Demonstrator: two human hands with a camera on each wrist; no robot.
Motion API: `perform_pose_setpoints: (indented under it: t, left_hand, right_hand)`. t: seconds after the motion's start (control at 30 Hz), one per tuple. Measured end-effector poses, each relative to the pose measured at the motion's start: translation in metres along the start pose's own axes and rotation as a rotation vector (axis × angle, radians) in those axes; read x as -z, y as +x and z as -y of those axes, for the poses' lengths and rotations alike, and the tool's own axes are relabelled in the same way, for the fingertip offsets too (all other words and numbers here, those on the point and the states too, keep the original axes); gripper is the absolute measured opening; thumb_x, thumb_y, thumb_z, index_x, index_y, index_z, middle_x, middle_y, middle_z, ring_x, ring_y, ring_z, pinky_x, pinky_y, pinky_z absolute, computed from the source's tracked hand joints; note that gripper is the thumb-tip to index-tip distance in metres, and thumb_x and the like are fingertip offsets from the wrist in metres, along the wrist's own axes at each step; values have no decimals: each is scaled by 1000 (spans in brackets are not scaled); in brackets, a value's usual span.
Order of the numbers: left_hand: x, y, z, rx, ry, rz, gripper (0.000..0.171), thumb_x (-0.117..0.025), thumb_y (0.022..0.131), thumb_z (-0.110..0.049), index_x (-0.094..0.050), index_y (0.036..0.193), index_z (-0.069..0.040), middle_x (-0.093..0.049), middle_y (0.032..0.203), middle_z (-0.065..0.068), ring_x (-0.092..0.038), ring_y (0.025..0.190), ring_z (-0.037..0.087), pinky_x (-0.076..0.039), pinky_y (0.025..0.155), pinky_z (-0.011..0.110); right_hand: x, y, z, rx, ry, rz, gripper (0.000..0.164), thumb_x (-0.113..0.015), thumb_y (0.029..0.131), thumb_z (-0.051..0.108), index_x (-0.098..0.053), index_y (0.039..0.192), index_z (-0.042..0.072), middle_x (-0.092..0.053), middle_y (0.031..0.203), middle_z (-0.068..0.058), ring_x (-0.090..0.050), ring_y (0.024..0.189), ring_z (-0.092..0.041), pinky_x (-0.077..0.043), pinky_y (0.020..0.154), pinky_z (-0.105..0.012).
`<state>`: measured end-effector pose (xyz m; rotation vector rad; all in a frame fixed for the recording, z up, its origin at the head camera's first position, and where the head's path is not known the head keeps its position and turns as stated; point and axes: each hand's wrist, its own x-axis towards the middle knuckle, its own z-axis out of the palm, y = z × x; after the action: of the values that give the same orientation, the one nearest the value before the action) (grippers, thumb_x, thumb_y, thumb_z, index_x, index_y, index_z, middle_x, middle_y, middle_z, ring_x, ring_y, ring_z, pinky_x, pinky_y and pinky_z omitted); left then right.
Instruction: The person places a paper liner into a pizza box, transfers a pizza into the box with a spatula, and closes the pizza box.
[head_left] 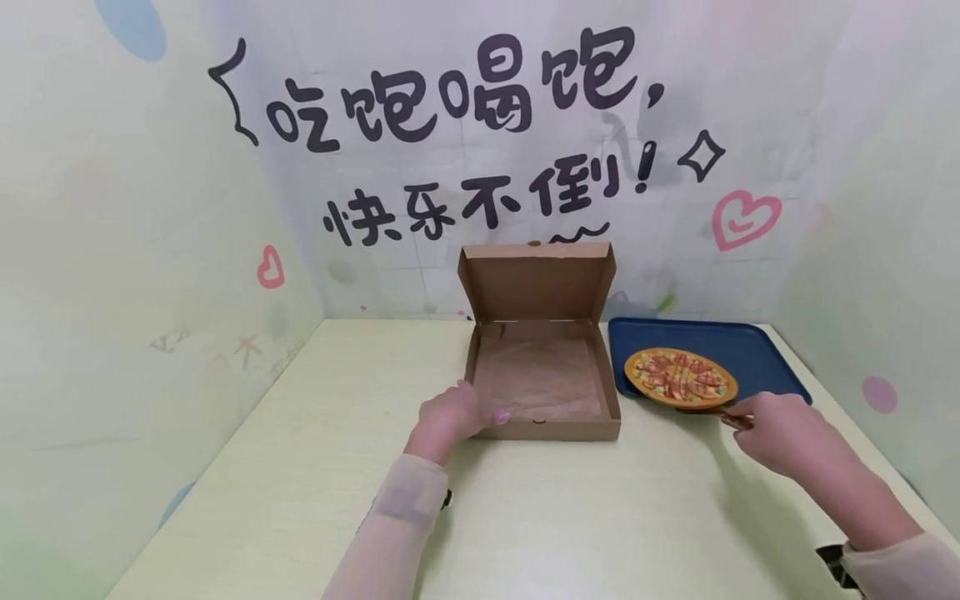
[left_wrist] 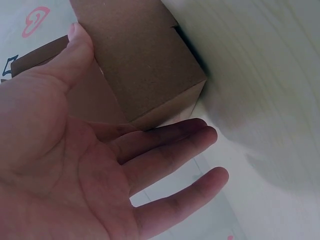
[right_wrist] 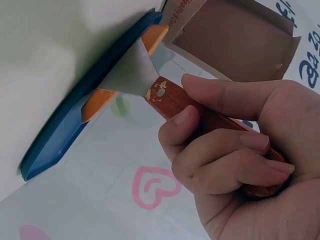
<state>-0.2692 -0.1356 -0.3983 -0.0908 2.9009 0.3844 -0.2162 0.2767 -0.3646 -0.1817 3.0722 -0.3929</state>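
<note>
An open cardboard pizza box point(head_left: 570, 430) stands at the middle back of the table. My left hand point(head_left: 448, 418) is at its front left corner. In the left wrist view the thumb lies by the top rim, while the other fingers point(left_wrist: 165, 162) stretch out straight around the corner. My right hand point(head_left: 787, 433) grips the wooden handle of a spatula point(right_wrist: 131, 70), fingers wrapped around it. On the metal blade rides a pizza point(head_left: 681, 375) with red and green toppings, tilted slightly, overlapping the front of a blue tray point(head_left: 720, 333) in the head view.
The box lid point(head_left: 534, 287) stands raised at the back. Brown paper point(head_left: 536, 375) lines the box bottom. Behind the table point(head_left: 540, 517) rises a wall point(head_left: 405, 287) with black lettering, and side walls close it in left and right.
</note>
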Motion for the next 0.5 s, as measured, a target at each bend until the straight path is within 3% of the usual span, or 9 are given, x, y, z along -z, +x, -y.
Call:
perform_pose_setpoints:
  t: [0.5]
  left_hand:
    - [-1, 1, 0, -2, 0, -4, 108, -69, 93, -70, -37, 159, 9, -63, 149, 23, -65, 133, 41, -52, 109, 60]
  right_hand:
    - [4, -8, -5, 41, -11, -57, 29, -69, 91, 14, -78, 112, -4, -76, 101, -28, -58, 73, -27, -41, 57, -35]
